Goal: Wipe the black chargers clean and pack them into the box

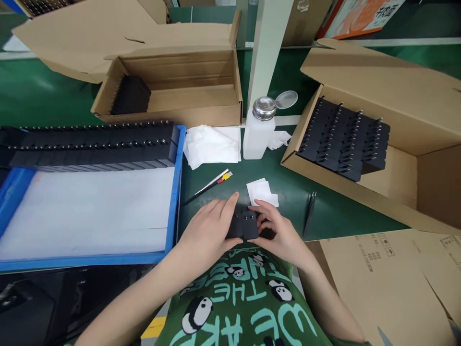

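At the near edge of the green table, black plug adapters (249, 225) stand side by side between my two hands, prongs facing up. My left hand (211, 223) closes round their left side, its fingers hiding part of them. On the right, my right hand (275, 228) curls its fingers and thumb against the end adapter. Small white paper pieces (262, 191) lie just beyond my fingertips. Tweezers (309, 214) rest to the right of my right hand. A pen-like tool and a cable with red and yellow ends (224, 178) lie beyond my left hand.
A blue-rimmed tray (172, 211) at left holds rows of black adapters. An open carton (201, 115) with a few stands behind. Another carton (439, 178) at right holds several rows. A white pump bottle (257, 137) with raised lid stands by white wipes (212, 146) and a post (268, 48).
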Action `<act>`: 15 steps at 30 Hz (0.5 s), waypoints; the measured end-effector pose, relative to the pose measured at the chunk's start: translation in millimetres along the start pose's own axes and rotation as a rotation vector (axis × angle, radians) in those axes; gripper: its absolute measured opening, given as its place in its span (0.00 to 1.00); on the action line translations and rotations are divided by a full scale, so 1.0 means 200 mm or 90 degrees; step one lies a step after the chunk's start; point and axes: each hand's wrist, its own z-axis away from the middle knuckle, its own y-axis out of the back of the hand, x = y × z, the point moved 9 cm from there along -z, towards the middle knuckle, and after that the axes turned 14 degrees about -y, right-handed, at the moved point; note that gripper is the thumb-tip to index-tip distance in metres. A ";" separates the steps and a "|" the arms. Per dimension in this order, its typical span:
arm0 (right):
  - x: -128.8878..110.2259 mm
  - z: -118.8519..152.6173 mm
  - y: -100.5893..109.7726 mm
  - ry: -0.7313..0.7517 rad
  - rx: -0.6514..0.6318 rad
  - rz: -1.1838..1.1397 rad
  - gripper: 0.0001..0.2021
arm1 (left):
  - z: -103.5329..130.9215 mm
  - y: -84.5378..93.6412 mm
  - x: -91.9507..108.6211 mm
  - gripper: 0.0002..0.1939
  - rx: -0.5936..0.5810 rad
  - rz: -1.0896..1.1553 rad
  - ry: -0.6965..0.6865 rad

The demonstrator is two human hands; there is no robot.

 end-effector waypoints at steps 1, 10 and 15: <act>0.00 0.00 0.00 0.002 0.006 0.005 0.32 | 0.00 0.00 -0.01 0.50 -0.004 0.011 0.012; -0.16 0.11 -0.04 0.052 0.185 0.321 0.32 | 0.30 0.23 -0.21 0.55 0.104 0.086 0.095; -0.28 0.04 -0.17 0.050 0.280 0.571 0.39 | 0.52 0.21 -0.30 0.48 0.154 0.123 0.134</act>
